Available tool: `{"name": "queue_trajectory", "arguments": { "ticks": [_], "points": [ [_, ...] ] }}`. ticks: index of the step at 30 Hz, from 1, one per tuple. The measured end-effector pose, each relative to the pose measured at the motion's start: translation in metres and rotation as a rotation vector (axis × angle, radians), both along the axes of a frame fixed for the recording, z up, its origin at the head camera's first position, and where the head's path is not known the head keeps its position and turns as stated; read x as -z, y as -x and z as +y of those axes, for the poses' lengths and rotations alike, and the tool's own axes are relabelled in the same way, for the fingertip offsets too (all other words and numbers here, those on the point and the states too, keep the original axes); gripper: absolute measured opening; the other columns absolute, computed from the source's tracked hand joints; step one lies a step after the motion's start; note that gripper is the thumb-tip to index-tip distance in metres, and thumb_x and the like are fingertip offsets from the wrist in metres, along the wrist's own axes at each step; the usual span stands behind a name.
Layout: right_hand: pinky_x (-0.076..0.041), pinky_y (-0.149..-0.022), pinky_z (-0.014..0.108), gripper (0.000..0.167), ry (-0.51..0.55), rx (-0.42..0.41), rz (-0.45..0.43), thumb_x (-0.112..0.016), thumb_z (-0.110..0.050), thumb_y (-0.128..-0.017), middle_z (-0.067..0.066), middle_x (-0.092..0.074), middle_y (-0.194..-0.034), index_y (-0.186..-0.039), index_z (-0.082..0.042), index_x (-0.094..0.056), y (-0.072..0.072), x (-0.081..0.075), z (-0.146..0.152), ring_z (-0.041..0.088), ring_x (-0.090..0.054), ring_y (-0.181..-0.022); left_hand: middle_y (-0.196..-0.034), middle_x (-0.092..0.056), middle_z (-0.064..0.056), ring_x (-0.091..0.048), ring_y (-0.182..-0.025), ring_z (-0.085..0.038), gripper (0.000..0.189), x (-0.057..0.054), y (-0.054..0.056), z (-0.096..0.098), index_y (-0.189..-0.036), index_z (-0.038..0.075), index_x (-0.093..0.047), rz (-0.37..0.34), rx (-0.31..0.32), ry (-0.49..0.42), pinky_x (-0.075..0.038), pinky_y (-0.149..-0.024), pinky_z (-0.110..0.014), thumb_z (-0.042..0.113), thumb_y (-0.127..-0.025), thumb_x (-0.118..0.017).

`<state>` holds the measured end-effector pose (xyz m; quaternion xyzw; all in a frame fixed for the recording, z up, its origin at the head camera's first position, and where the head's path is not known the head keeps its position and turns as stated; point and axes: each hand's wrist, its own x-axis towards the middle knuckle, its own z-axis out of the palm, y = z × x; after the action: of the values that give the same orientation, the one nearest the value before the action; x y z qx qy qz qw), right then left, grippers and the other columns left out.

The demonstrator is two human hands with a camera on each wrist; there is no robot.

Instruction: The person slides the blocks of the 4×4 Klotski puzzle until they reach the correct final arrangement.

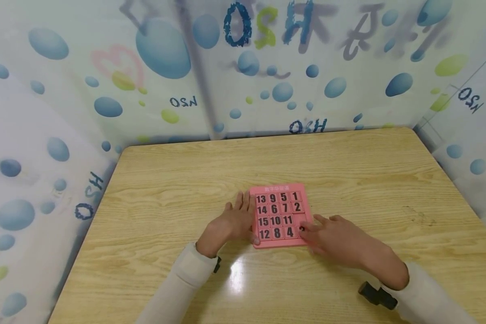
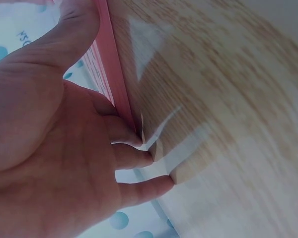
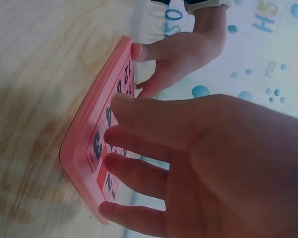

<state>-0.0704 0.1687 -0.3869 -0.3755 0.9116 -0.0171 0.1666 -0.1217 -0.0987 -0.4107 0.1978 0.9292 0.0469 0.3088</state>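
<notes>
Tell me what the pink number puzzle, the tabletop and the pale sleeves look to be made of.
Pink number puzzle: probably plastic, smooth with a slight sheen, evenly coloured with rounded corners.
Tabletop: wood or wood-look laminate, fairly glossy, with visible grain and a bright reflection.
Pale sleeves: apparently fabric, matt, softly creased near the cuff; the weave is too small to tell.

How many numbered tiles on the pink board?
15. Left to right, top row: 13, 9, 5, 1; second: 14, 6, 7, 2; third: 15, 10, 11; bottom: 12, 8, 4, 3. Head view: right hand partly covers 3.
</notes>
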Motion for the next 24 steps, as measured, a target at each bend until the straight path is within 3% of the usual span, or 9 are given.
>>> {"name": "queue_trajectory", "arguments": {
  "ticks": [7, 12, 24],
  "points": [
    [-0.049, -0.095, 0.061, 0.036, 0.022, -0.022, 0.03, -0.064, -0.031, -0.096, 0.007, -0.059, -0.141, -0.13, -0.02, -0.066, -0.008, 0.0025, 0.0019, 0.043, -0.055, -0.127, -0.164, 0.01, -0.019, 0.009, -0.152, -0.036, 0.118, -0.0008, -0.0001, 0.0, -0.158, 0.001, 0.002, 0.009, 0.008, 0.007, -0.013, -0.122, -0.054, 0.053, -0.082, -0.071],
    [-0.047, -0.097, 0.063, 0.038, 0.009, 0.032, -0.022, -0.061, -0.031, -0.098, 0.008, -0.057, -0.143, -0.134, -0.022, -0.064, -0.0056, 0.0024, -0.0001, 0.044, -0.052, -0.13, -0.164, 0.01, -0.019, 0.009, -0.152, -0.036, 0.118, -0.0012, -0.0001, -0.0004, -0.158, 0.0, 0.002, 0.011, 0.011, -0.001, -0.013, -0.122, -0.054, 0.052, -0.082, -0.072],
    [-0.048, -0.096, 0.061, 0.039, 0.042, 0.071, -0.014, -0.06, -0.032, -0.099, 0.008, -0.057, -0.143, -0.136, -0.021, -0.063, 0.0016, 0.006, -0.0007, 0.043, -0.052, -0.13, -0.164, 0.009, -0.019, 0.008, -0.152, -0.036, 0.118, -0.0015, -0.0004, -0.0006, -0.158, 0.0, 0.001, 0.011, 0.014, -0.009, -0.015, -0.122, -0.055, 0.051, -0.081, -0.073]
  ]
}}
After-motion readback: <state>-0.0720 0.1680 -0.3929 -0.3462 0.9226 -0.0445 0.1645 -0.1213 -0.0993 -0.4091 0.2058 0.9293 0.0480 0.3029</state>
